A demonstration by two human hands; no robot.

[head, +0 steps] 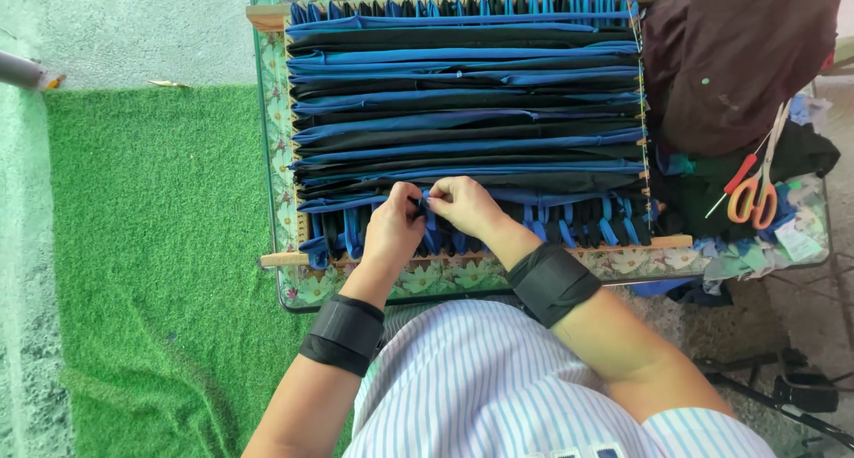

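A wooden weaving frame [267, 17] lies on a small table, filled with woven blue and black cloth strips [463, 102]. Near its front edge, upright strips [569, 227] stand unwoven. My left hand [393, 229] and my right hand [463, 205] meet at the front middle of the frame. Both pinch the same blue cloth strip [427, 205] between thumb and fingers. Black bands wrap both wrists.
Orange-handled scissors [754, 196] lie on a heap of dark cloth [729, 58] at the table's right side, with cloth scraps [783, 240] below them. The table's glass edge [294, 300] borders green artificial turf [160, 245] on the left. Black stand legs [783, 396] are lower right.
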